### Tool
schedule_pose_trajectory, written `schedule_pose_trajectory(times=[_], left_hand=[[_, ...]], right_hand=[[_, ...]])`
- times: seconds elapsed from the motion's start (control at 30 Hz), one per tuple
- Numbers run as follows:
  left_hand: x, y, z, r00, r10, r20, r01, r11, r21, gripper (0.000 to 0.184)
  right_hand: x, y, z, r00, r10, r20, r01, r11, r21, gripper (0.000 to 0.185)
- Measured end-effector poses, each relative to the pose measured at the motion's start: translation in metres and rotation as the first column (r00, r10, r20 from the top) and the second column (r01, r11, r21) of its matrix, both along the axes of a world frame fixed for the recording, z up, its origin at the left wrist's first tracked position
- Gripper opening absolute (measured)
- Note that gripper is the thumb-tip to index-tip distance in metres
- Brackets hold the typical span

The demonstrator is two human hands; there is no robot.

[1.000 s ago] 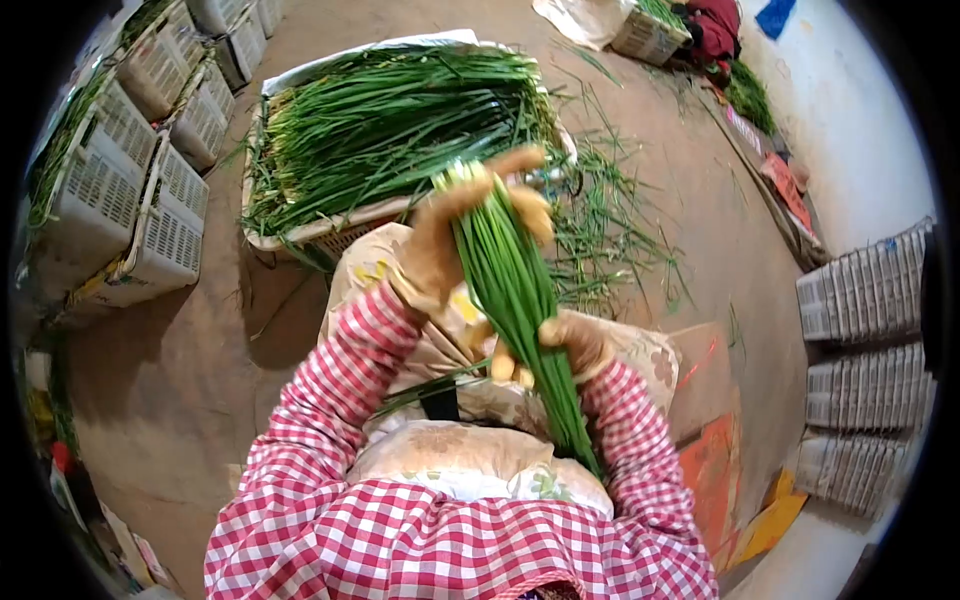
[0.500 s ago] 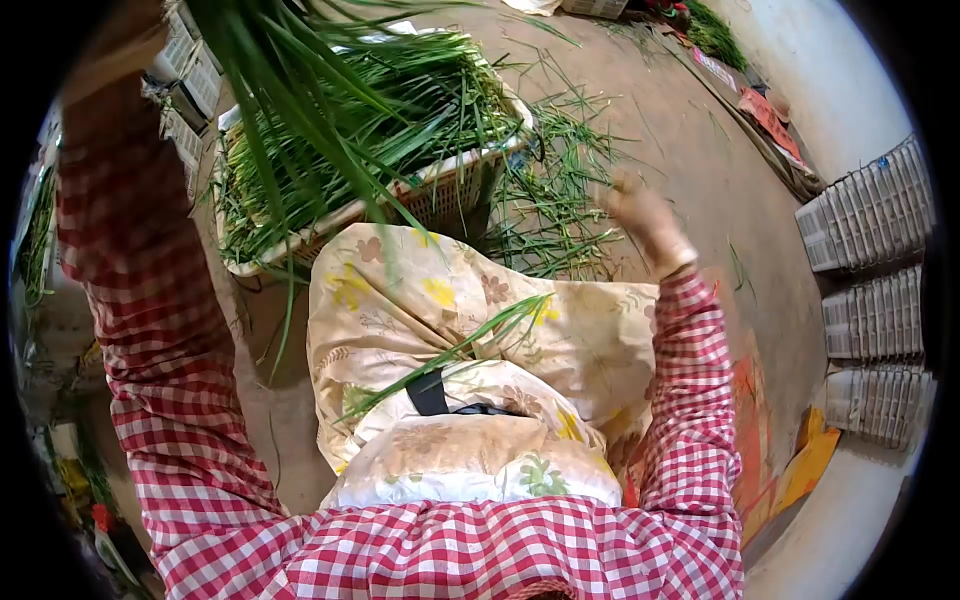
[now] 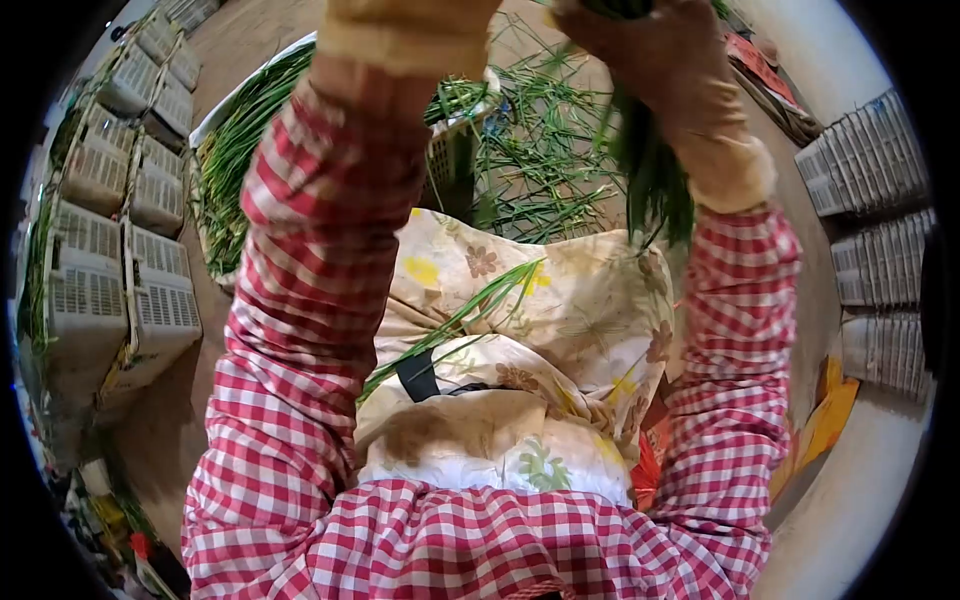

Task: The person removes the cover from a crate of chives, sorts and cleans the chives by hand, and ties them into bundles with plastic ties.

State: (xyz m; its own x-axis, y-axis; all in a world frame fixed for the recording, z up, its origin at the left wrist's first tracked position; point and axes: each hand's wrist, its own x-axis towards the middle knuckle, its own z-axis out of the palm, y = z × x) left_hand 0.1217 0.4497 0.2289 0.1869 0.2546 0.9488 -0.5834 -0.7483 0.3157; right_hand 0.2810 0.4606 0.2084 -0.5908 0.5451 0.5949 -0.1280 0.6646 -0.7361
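Observation:
Gloved, my right hand point(image 3: 665, 75) is raised at the top, its fingers wrapped round a bunch of green stalks point(image 3: 645, 165) whose leaves hang down beside the wrist. My left hand is cut off by the top edge; only its glove cuff point(image 3: 400, 35) shows, and its fingers are out of view. Behind my left forearm stands a basket heaped with long green stalks point(image 3: 235, 160), partly hidden by the sleeve. A few loose stalks point(image 3: 470, 315) lie across the floral apron point(image 3: 590, 310) on my lap.
Stacked white crates point(image 3: 160, 280) line the left side. Scattered green leaves point(image 3: 545, 170) cover the floor beyond my knees. Nested crates point(image 3: 875, 160) stand against the right wall, near a yellow sheet point(image 3: 825, 425) on the floor.
My left arm has swung from the far left towards the top middle. My right hand, empty half a second ago, has risen and now holds the bunch. The view has shifted too.

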Motion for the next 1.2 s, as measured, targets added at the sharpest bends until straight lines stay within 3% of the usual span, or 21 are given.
schedule_pose_trajectory(times=[0.03, 0.1, 0.13, 0.17, 0.2, 0.23, 0.27, 0.33, 0.37, 0.4, 0.47, 0.53, 0.67, 0.73, 0.8, 0.87, 0.9, 0.93, 1.0, 1.13, 1.2], left_hand=[[0.008, -0.004, -0.013, 0.994, 0.094, 0.056, -0.08, 0.975, -0.206, 0.053], [0.015, 0.001, -0.082, 0.916, 0.357, -0.181, -0.4, 0.802, -0.443, 0.047], [0.02, 0.004, -0.137, 0.715, 0.484, -0.504, -0.685, 0.63, -0.365, 0.044], [0.022, 0.007, -0.198, -0.071, 0.631, -0.773, -0.849, 0.369, 0.379, 0.041], [0.029, 0.0, -0.251, -0.437, 0.593, -0.676, -0.631, 0.334, 0.7, 0.038], [0.044, -0.015, -0.271, -0.199, 0.231, -0.952, -0.847, 0.448, 0.286, 0.041], [0.06, -0.031, -0.29, 0.087, -0.096, -0.992, -0.955, 0.275, -0.11, 0.044], [0.071, -0.052, -0.333, 0.069, -0.178, -0.982, -0.942, 0.313, -0.123, 0.056], [0.077, -0.052, -0.336, -0.057, -0.256, -0.965, -0.934, 0.356, -0.04, 0.063], [0.084, -0.055, -0.327, 0.028, -0.402, -0.915, -0.944, 0.291, -0.157, 0.067], [0.093, -0.052, -0.341, 0.001, -0.416, -0.909, -0.958, 0.261, -0.121, 0.066], [0.086, -0.044, -0.355, 0.14, -0.575, -0.806, -0.937, 0.187, -0.296, 0.049], [0.081, -0.042, -0.368, 0.113, -0.51, -0.853, -0.966, 0.144, -0.214, 0.03], [0.064, -0.04, -0.369, 0.204, -0.459, -0.865, -0.946, 0.136, -0.295, 0.029], [0.054, -0.039, -0.359, 0.304, -0.392, -0.868, -0.936, 0.047, -0.349, 0.029], [0.044, -0.031, -0.347, 0.597, -0.363, -0.716, -0.798, -0.172, -0.578, 0.017], [0.035, -0.025, -0.353, 0.688, -0.247, -0.682, -0.722, -0.134, -0.679, 0.014], [0.026, -0.02, -0.358, 0.77, -0.134, -0.624, -0.636, -0.082, -0.767, 0.012], [0.026, -0.011, -0.32, 0.809, -0.045, -0.586, -0.585, -0.157, -0.796, 0.013], [0.009, -0.006, -0.276, 0.765, -0.015, -0.643, -0.64, -0.12, -0.759, 0.022], [-0.002, -0.011, -0.272, 0.742, 0.054, -0.669, -0.658, -0.133, -0.741, 0.025]], right_hand=[[0.021, 0.005, 0.007, 0.958, -0.211, 0.192, 0.182, 0.971, 0.156, 0.056], [0.084, 0.057, 0.001, 0.373, -0.706, 0.602, 0.58, 0.684, 0.443, 0.059], [0.098, 0.036, 0.007, 0.588, -0.714, 0.381, 0.539, 0.697, 0.473, 0.048], [0.134, 0.056, -0.003, 0.553, -0.797, 0.243, 0.42, 0.518, 0.745, 0.049], [0.156, 0.046, -0.001, 0.401, -0.834, 0.379, 0.471, 0.543, 0.695, 0.053], [0.19, 0.055, -0.01, 0.308, -0.842, 0.444, 0.445, 0.539, 0.715, 0.058], [0.219, 0.058, -0.021, 0.205, -0.849, 0.488, 0.435, 0.525, 0.732, 0.059], [0.261, 0.049, -0.037, -0.053, -0.836, 0.546, 0.408, 0.481, 0.776, 0.06], [0.28, 0.047, -0.044, -0.15, -0.828, 0.541, 0.373, 0.459, 0.806, 0.058], [0.303, 0.044, -0.052, -0.253, -0.811, 0.528, 0.333, 0.439, 0.834, 0.057], [0.346, 0.04, -0.071, -0.353, -0.806, 0.474, 0.269, 0.398, 0.877, 0.054], [0.373, 0.031, -0.072, -0.351, -0.841, 0.412, 0.247, 0.341, 0.907, 0.056], [0.437, 0.004, -0.036, -0.604, -0.711, 0.359, 0.454, 0.063, 0.889, 0.06], [0.499, -0.017, -0.037, -0.437, -0.892, 0.115, 0.223, 0.017, 0.975, 0.061], [0.504, -0.039, -0.038, -0.513, -0.835, 0.202, 0.265, 0.069, 0.962, 0.064], [0.513, -0.05, -0.059, -0.586, -0.755, 0.294, 0.218, 0.202, 0.955, 0.076], [0.516, -0.047, -0.085, -0.312, -0.923, 0.226, 0.139, 0.191, 0.972, 0.078], [0.509, -0.044, -0.11, -0.428, -0.875, 0.227, -0.014, 0.258, 0.966, 0.06], [0.491, -0.032, -0.179, -0.436, -0.818, 0.374, 0.024, 0.405, 0.914, 0.033], [0.415, -0.031, -0.263, -0.325, -0.616, 0.718, 0.31, 0.648, 0.696, 0.045], [0.406, -0.048, -0.283, -0.259, -0.545, 0.797, 0.571, 0.58, 0.582, 0.043]])
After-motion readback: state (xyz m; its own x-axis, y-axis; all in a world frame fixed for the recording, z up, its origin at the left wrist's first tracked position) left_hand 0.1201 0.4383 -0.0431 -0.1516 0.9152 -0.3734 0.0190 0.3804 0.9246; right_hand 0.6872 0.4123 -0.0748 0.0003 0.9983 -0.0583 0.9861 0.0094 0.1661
